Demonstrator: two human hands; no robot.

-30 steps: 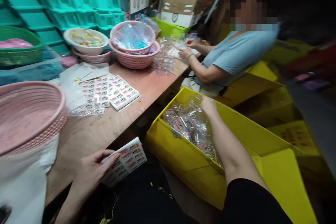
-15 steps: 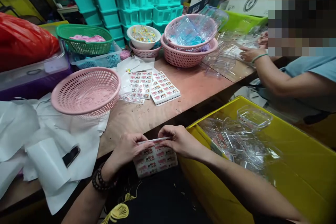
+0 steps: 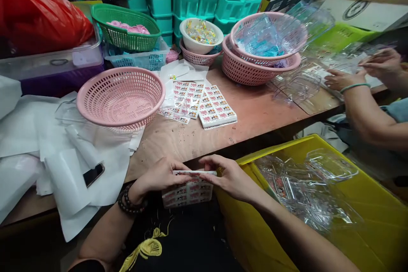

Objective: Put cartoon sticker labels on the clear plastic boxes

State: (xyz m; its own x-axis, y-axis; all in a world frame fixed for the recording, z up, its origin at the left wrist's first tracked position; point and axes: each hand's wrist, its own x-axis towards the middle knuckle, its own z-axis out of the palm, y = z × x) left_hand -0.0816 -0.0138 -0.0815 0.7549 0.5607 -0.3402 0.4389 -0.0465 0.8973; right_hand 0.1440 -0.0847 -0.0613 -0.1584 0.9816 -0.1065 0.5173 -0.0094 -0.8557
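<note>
And there's the wooden tabletop, lit on top, deep shadow beneath; right behind it, teal bins rise in stacks, cartons to their right, dim clutter to their left.

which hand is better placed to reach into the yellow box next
Probably the right hand: its forearm overlaps the yellow box in view, while the left hand is farther off; both hold printed sheets.
</note>
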